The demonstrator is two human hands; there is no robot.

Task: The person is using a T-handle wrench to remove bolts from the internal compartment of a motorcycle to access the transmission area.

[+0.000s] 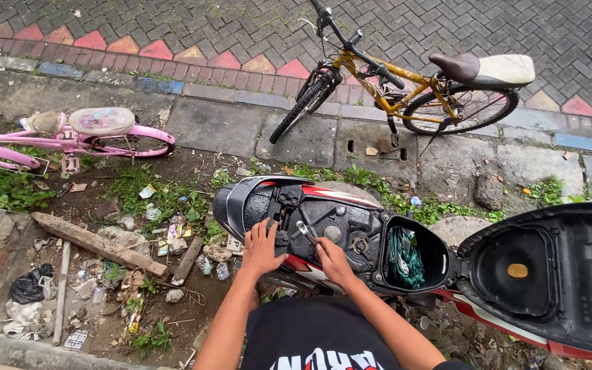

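The left hand (263, 245) lies palm down on the black under-seat panel (340, 229) of a red and white motor scooter (323, 199), its fingers (263, 226) spread wide and flat, gripping nothing, the tips near a bracket at the panel's rear end. The forearm runs straight up from the lower edge of the view, elbow low.

The right hand (331, 259) is closed around the handle of a metal wrench (305, 230), fingers curled tight, knuckles toward the camera. The tool's head points up and left, resting on or just above the panel between the two hands; whether it sits on a bolt cannot be told. The right forearm comes in from the lower right, wrist bent slightly inward.

The scooter's seat (549, 274) is swung open to the right, underside up. In the storage bin (440, 264) beside the right hand lies a bundle of green cord (405, 257). Beyond, a yellow bicycle (405, 85) stands on the paving and a pink bicycle (70, 140) stands at the left by the grass.
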